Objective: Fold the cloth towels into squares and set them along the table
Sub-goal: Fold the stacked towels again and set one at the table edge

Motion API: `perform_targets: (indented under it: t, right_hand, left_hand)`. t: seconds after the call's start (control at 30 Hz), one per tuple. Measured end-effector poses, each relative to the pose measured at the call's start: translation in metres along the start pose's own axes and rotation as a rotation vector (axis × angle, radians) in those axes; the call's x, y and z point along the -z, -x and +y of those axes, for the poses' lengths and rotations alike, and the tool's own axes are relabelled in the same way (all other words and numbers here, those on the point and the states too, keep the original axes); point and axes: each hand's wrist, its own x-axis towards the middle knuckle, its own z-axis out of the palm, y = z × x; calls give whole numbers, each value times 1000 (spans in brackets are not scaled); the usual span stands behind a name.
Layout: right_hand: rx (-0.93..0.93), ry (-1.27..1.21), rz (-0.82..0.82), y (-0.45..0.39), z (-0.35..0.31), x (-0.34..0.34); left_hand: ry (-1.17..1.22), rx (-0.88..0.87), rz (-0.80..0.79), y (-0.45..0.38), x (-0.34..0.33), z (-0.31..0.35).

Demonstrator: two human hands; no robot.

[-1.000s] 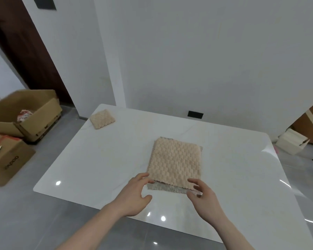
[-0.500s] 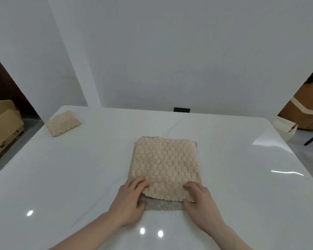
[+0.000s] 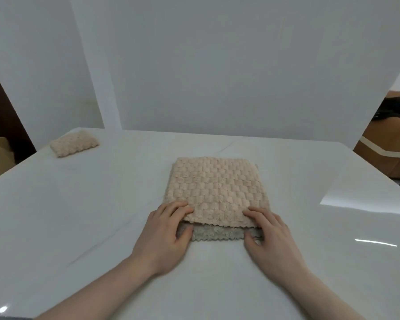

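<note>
Both hands pinch the near corners of the towel (image 3: 217, 192) at mid desk (image 3: 79, 215): left hand (image 3: 165, 234) and right hand (image 3: 271, 236), fingers on top, thumbs beneath, likely to fold it away. It is plush, beige, waffle-textured, with a grey underlayer. A folded towel (image 3: 74, 143) sits far left.

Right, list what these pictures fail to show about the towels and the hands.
- Beige towel, head view: what lies under the top layer, besides the grey strip at its near edge, is covered.
- Left hand and right hand: the thumb tips are tucked under the beige edge.
- Folded towel at the table's far left corner: too small to count its layers.
</note>
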Motion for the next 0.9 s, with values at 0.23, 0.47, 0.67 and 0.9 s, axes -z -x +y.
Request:
perform_targets:
  t: [0.23,0.47,0.67,0.9]
  right_hand:
    - [3,56,44,7,-6,5]
    - [-52,75,149,17,-8,7]
    - [-32,26,161,14,-3,7]
    - [-56,-45,209,10,3,4]
  left_hand:
    - [1,29,57,6,6,7]
    - [-96,113,214,14,5,7]
    - [-63,59,292,12,4,8]
    - [-20,47,306,10,4,7]
